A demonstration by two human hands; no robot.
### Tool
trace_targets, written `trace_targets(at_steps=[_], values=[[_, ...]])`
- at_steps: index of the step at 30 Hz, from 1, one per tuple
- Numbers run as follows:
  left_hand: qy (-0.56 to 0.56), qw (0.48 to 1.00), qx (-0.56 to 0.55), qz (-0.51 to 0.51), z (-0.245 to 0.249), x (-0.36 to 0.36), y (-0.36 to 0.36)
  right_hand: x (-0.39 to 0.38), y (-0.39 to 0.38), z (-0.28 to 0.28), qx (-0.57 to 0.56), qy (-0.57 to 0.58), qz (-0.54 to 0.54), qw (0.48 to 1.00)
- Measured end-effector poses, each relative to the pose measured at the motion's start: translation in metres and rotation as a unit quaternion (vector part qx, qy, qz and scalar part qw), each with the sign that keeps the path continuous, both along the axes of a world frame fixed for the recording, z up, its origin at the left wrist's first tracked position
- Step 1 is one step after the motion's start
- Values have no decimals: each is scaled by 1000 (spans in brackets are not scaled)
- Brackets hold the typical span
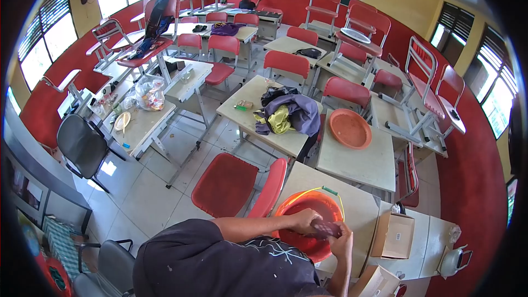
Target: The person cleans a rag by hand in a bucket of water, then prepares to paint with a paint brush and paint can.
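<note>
Over an orange-red bucket on the near desk, both my hands hold one dark, brownish-purple item; it looks like a wrung cloth, though its exact kind is hard to tell. My left hand is closed round its left end. Closed on its right end is my right hand. The bucket's yellow handle with a green grip rests up at the far rim. Reddish content shows inside the bucket, partly hidden by my hands and forearms.
An open cardboard box and a kettle stand to the right. Ahead are a red-brown basin and a pile of purple and yellow cloth on desks. A red chair is at the left. A person sits far back.
</note>
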State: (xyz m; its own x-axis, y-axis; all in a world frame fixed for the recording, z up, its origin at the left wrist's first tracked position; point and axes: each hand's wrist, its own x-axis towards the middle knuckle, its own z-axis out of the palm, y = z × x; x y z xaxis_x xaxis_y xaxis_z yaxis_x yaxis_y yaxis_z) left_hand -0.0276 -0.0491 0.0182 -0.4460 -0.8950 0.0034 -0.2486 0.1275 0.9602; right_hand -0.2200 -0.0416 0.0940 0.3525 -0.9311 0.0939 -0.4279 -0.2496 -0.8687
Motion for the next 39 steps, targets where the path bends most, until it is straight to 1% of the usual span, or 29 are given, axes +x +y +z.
trace_targets(at_steps=[1, 2, 4, 5, 8, 9, 12, 13, 14, 16, 17, 18, 19, 20, 21, 24, 25, 26, 27, 28, 29, 31, 32, 33, 35, 36, 37, 38, 39], values=[[2, 1000, 0, 7, -6, -4, -1, -6, 2, 6, 30, 65, 21, 997], [-3, 999, -31, 4, 5, -6, 0, -8, 4, 17, -43, 138, 53, 988], [-14, 996, -91, 0, 40, -4, 5, -10, 7, 28, -184, 278, 117, 935], [-40, 991, -131, -5, 44, -6, 4, -7, 6, 26, -153, 250, 101, 951], [-167, 970, -176, -30, 47, -19, 3, 3, 0, 18, 9, 241, 84, 967], [-128, 978, -162, -7, 47, -19, 5, 4, 0, 10, 40, 251, 70, 965], [-15, 991, -118, 57, 60, -5, 8, 11, 5, 13, 9, 211, 12, 977], [-44, 989, -124, 72, 70, 3, 8, 14, 10, 25, 9, 190, -3, 982], [-90, 964, -222, 115, 51, 8, 7, 14, 11, 27, -7, 169, -13, 986], [-39, 982, -142, 119, 39, 26, 10, 8, 9, 27, -39, 127, -36, 990], [-61, 993, -23, 95, 60, 37, 18, 4, 8, 24, 0, 85, -67, 994], [-46, 984, 155, 79, 67, 44, 24, 4, 9, 29, -39, 81, -59, 994], [50, 947, 309, 74, 61, 41, 25, 9, 7, 39, -77, 76, -52, 993], [144, 878, 452, 67, 51, 40, 25, 13, 6, 44, -115, 71, -43, 990], [251, 781, 569, 62, 34, 33, 24, 16, 4, 40, -136, 73, -37, 987], [373, 624, 674, 129, -1, 7, 11, 39, 13, 42, -199, 55, 10, 978], [384, 657, 622, 187, -11, -5, 9, 45, 20, 42, -93, 37, 9, 995], [421, 664, 597, 160, -63, -16, -4, 49, 22, 32, -124, 16, 38, 991], [476, 672, 557, 106, -100, -18, -14, 50, 26, 25, -118, 19, 51, 992], [528, 675, 513, 51, -121, -21, -20, 50, 33, 21, -111, 22, 65, 991], [496, 687, 524, 82, -124, -26, -24, 50, 39, 19, -121, 36, 79, 989], [421, 710, 545, 146, -129, -22, -34, 45, 47, 22, -19, 58, 78, 995], [392, 709, 562, 168, -123, -14, -34, 45, 52, 21, 32, 64, 77, 994], [363, 706, 577, 190, -113, -7, -31, 41, 52, 17, -40, 66, 108, 991], [325, 713, 584, 212, -99, 0, -24, 38, 54, 17, -49, 50, 110, 991], [308, 722, 576, 226, -109, 1, -24, 34, 53, 16, -55, 44, 113, 991], [291, 731, 568, 239, -120, 2, -24, 22, 48, 3, -50, 21, 122, 991], [299, 722, 567, 258, -119, 0, -20, 21, 44, 8, -13, -8, 100, 995], [335, 730, 557, 209, -143, 1, -22, 20, 43, 18, 25, -36, 77, 996]])
